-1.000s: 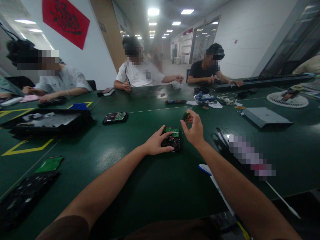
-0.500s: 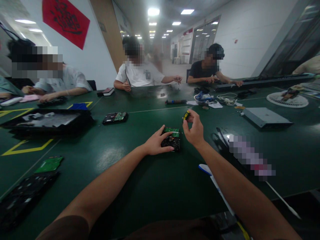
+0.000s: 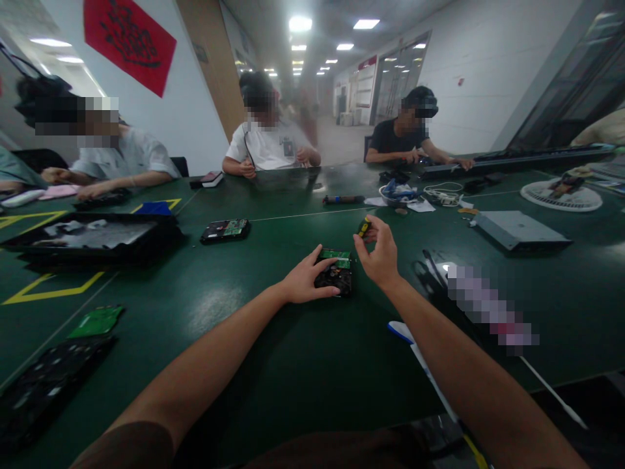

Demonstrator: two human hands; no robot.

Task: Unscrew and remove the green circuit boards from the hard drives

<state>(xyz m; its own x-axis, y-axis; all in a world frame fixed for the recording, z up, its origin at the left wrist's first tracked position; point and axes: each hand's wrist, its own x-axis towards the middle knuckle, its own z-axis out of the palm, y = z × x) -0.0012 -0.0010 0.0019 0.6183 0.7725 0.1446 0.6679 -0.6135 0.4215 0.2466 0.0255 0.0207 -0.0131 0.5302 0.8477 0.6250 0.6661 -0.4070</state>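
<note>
My left hand [image 3: 305, 279] lies across a small black device with a green circuit board [image 3: 343, 280], fingers spread over it and the thumb at its near edge, pressing it to the table. Some of the device's left side is covered by the fingers. To the right and a little above it, my right hand [image 3: 381, 253] pinches a yellow and black screwdriver handle [image 3: 364, 227] between thumb and fingertips. The tool is tilted, and its shaft is too small to make out. It stands apart from the device.
Another black device with a board [image 3: 225, 231] sits left of centre. A black tray [image 3: 92, 238] is further left, with a green circuit board [image 3: 97, 321] nearer me. On the right lie a grey metal box [image 3: 521, 229] and a white round grille [image 3: 561, 195]. Several people sit across the table.
My left hand and the device stay put; my right hand and the screwdriver have barely shifted. The person opposite has drawn an outstretched hand back towards the body.
</note>
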